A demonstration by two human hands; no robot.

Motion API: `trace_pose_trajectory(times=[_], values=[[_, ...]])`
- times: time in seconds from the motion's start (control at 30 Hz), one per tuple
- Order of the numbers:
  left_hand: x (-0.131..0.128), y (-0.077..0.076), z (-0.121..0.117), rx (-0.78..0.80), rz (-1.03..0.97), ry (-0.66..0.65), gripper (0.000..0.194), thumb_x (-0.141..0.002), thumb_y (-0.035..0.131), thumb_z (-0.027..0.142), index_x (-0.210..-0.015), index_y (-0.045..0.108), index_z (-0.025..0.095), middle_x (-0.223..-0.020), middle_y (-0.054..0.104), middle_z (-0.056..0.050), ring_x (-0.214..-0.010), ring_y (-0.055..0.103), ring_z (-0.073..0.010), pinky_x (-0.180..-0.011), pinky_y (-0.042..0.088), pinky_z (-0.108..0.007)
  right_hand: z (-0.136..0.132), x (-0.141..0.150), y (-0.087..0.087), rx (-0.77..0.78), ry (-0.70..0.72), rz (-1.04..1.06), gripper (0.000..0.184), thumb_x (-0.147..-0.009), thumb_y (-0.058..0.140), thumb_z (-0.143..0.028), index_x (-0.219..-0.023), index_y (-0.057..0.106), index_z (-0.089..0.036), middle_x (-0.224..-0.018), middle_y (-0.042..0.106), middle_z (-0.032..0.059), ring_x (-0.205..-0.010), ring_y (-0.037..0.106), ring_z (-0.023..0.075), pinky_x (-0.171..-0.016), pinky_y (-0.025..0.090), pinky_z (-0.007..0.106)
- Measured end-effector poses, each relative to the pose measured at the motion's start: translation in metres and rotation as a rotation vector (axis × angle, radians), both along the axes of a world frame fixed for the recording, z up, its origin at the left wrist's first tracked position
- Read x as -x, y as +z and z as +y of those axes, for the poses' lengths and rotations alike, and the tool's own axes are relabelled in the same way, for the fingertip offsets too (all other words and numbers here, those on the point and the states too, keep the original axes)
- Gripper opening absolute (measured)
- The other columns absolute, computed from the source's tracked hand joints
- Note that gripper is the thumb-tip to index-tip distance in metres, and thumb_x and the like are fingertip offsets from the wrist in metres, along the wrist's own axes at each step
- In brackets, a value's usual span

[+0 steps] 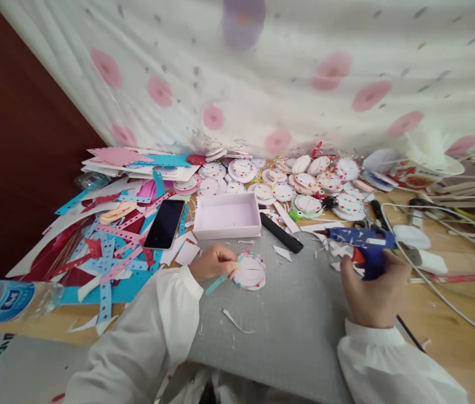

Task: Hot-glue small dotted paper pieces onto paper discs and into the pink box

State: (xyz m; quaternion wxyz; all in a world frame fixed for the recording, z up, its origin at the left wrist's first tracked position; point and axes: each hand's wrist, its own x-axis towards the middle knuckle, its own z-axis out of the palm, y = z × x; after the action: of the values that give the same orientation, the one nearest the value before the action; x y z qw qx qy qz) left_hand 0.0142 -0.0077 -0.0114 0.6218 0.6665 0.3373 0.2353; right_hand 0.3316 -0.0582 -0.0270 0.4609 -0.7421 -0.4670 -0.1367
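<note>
My left hand (215,262) is closed in a pinch at the left edge of a round white paper disc (249,272) with red and blue dots around its rim. A flat teal strip (216,284) sticks out below those fingers; whether they grip it or it lies beneath them I cannot tell. The disc lies over a grey cutting mat (287,320). On the right, my right hand (374,289) is wrapped round the handle of a blue hot glue gun (359,238), whose nozzle points left. White paper scraps lie by the gun.
A white open box (226,216), a black-handled tool (281,233) and a phone (164,224) sit behind the mat. Finished-looking discs (241,168) pile along the curtain. Punched paper strips (106,269) heap at left, beside a plastic bottle (14,300). A white cable (443,294) loops at right.
</note>
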Motion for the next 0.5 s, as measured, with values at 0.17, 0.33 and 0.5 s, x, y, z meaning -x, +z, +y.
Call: trace_pose_trajectory(times=[0.17,0.33,0.5], values=[[0.001,-0.001,0.001,0.002,0.007,-0.057,0.028,-0.071,0.050,0.021,-0.045,0.055,0.012,-0.045,0.049,0.001,-0.043,0.041,-0.0069,-0.045,0.029,-0.019,0.028,0.055,0.019,-0.143,0.366,0.209,0.048,-0.067,0.068,-0.033,-0.107,0.049,-0.017,-0.089,0.050,0.0030,-0.074,0.053,0.0159,-0.067,0.046,0.031],[0.002,-0.002,0.001,0.008,0.014,-0.093,0.027,-0.072,0.051,0.022,-0.047,0.055,0.011,-0.045,0.049,0.001,-0.044,0.041,-0.0073,-0.046,0.028,-0.019,0.030,0.081,0.007,-0.116,0.523,0.155,0.042,-0.066,0.069,-0.027,-0.102,0.050,-0.018,-0.083,0.051,-0.0003,-0.065,0.049,0.0122,-0.058,0.042,0.027],[0.001,-0.001,0.003,0.034,-0.009,-0.095,0.028,-0.071,0.051,0.019,-0.044,0.053,0.012,-0.046,0.050,0.000,-0.048,0.046,-0.0092,-0.048,0.032,-0.020,0.022,0.072,0.002,-0.094,0.466,0.137,0.037,-0.064,0.070,-0.025,-0.096,0.052,-0.018,-0.076,0.052,-0.0022,-0.057,0.044,0.0106,-0.051,0.038,0.025]])
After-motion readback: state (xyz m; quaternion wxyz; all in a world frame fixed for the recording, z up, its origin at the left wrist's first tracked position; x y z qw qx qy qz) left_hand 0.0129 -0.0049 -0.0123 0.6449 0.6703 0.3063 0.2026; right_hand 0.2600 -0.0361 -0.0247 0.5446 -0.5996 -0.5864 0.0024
